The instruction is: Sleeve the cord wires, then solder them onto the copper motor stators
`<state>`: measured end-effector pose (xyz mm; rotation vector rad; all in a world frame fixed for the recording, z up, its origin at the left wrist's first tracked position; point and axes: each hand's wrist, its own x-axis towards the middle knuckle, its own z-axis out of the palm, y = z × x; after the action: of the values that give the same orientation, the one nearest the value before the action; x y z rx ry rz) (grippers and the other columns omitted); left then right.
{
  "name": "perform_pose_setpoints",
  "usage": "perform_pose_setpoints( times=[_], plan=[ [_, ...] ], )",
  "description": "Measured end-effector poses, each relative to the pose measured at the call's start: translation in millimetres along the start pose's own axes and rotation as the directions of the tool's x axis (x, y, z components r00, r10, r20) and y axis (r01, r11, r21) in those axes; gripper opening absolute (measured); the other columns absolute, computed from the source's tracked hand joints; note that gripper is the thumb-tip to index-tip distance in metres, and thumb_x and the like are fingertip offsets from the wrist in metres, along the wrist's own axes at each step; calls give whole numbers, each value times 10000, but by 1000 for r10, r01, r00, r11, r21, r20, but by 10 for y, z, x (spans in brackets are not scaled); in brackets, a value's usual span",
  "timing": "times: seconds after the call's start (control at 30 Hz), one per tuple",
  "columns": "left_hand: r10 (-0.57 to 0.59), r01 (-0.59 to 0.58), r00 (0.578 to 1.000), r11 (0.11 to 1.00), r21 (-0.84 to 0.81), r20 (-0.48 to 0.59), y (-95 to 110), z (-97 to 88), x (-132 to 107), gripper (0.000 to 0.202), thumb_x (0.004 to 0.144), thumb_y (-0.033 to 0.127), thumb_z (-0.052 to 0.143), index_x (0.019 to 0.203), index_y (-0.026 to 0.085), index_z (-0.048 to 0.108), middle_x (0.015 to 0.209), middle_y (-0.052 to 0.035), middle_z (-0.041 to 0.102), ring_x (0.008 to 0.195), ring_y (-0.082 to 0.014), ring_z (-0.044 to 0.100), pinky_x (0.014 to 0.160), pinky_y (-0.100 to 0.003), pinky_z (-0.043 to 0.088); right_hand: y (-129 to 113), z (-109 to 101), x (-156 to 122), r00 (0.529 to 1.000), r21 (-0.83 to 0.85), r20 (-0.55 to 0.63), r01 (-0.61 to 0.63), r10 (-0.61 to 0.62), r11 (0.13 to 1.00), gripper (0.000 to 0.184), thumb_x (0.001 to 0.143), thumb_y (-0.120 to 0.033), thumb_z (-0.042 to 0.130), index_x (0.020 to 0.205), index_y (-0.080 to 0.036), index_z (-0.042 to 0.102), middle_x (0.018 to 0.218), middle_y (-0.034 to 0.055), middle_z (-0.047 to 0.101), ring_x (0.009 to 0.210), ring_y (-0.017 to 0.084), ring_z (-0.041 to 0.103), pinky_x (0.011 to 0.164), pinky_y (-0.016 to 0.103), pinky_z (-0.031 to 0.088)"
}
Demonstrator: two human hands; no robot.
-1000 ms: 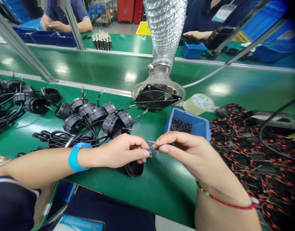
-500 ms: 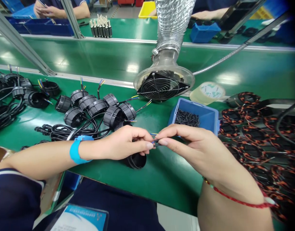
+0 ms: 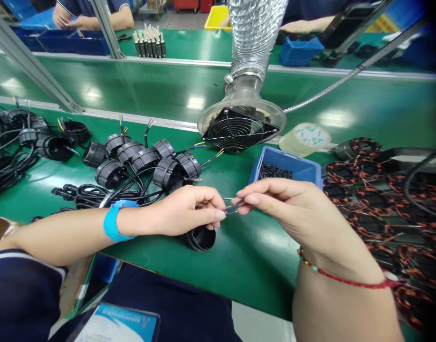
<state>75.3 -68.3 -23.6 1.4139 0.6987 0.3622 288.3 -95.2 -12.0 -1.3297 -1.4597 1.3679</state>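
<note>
My left hand (image 3: 189, 209) is closed in a pinch on thin coloured wires (image 3: 228, 208), whose ends point to the right. Below its fingers, a round black cap (image 3: 203, 239) rests with its hollow side showing. My right hand (image 3: 278, 197) pinches a small, thin black sleeve (image 3: 238, 204) between thumb and fingers, right by the wire ends. Whether a wire runs inside that sleeve is too small to tell. Just beyond my right hand stands a blue bin (image 3: 312, 167) with many short black sleeves (image 3: 275, 171) in it.
Ribbed black caps (image 3: 145, 158) with cables and bare-ended wires cover the left. Copper-wound coils (image 3: 371, 197) crowd the right. A fume extraction hood (image 3: 241, 123) hangs ahead, with a tape roll (image 3: 305, 137) beside it. Co-workers' arms (image 3: 120, 20) show across the bench.
My right hand has drawn slightly right and up, so more of the black sleeve and wire ends shows between the hands. My left hand has stayed nearly still.
</note>
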Motion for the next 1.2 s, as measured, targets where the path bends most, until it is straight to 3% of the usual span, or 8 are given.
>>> perform_pose_setpoints(
  times=[0.23, 0.47, 0.67, 0.73, 0.83, 0.9, 1.0, 1.2],
  plan=[
    [6, -6, 1000, 1000, 3, 18, 7, -1, 3, 114, 851, 238, 582, 814, 133, 562, 722, -2, 615, 656, -83, 578, 653, -222, 492, 26, 68, 1, 999, 13, 29, 42, -43, 999, 213, 800, -413, 710, 779, -202, 727, 711, 31, 723, 667, 151, 688, 634, 229, 552],
    [3, -3, 1000, 1000, 9, 19, -4, -4, 10, 112, 850, 235, 580, 805, 135, 554, 715, 1, 613, 654, -83, 585, 650, -221, 495, -37, 104, -13, 991, -287, 30, 133, -130, 949, 254, 840, -377, 631, 671, -197, 690, 652, 3, 688, 588, 118, 605, 566, 214, 468],
    [30, -33, 999, 991, 127, 23, 23, -23, -23, 109, 869, 253, 566, 899, 150, 551, 774, -8, 636, 703, -101, 607, 680, -238, 496, -67, 99, -59, 983, -354, 122, 173, -137, 919, 153, 861, -336, 597, 840, -216, 689, 764, -3, 704, 666, 125, 613, 607, 222, 466],
    [67, -83, 996, 942, 324, 61, 52, -30, -47, 150, 850, 260, 607, 946, 157, 553, 829, -20, 647, 755, -124, 606, 706, -256, 484, -58, 85, -71, 982, -393, 150, 165, -114, 905, 131, 872, -309, 578, 840, -218, 666, 770, -8, 695, 682, 122, 604, 617, 221, 462],
    [104, -185, 982, 703, 687, 158, 82, -37, -69, 149, 828, 270, 659, 886, 150, 593, 845, -48, 654, 816, -173, 575, 756, -305, 435, -48, 43, -86, 979, -406, 192, 141, -67, 903, 135, 886, -308, 556, 835, -220, 645, 774, -13, 676, 706, 119, 593, 634, 219, 458],
    [79, -201, 979, 570, 796, 190, 85, -42, -69, 159, 851, 291, 643, 785, 149, 613, 770, -44, 648, 820, -189, 555, 777, -324, 398, -47, 1, -101, 975, -405, 220, 115, -25, 907, 143, 886, -316, 554, 818, -217, 632, 768, -14, 660, 701, 118, 577, 635, 220, 456],
    [47, -172, 983, 546, 820, 175, 65, -50, -57, 229, 863, 323, 640, 708, 156, 613, 679, -17, 621, 811, -179, 543, 802, -321, 357, -48, -66, -127, 959, -410, 279, 76, 46, 909, 152, 884, -331, 553, 812, -217, 623, 755, -15, 647, 684, 120, 553, 630, 227, 451],
    [120, -200, 980, 522, 829, 161, -18, -25, -64, 255, 849, 334, 661, 678, 158, 592, 644, 3, 613, 771, -164, 516, 765, -313, 303, -39, -6, -90, 934, -415, 345, 63, 93, 908, 158, 882, -285, 530, 779, -203, 617, 712, -14, 627, 648, 114, 522, 596, 225, 414]
  ],
)
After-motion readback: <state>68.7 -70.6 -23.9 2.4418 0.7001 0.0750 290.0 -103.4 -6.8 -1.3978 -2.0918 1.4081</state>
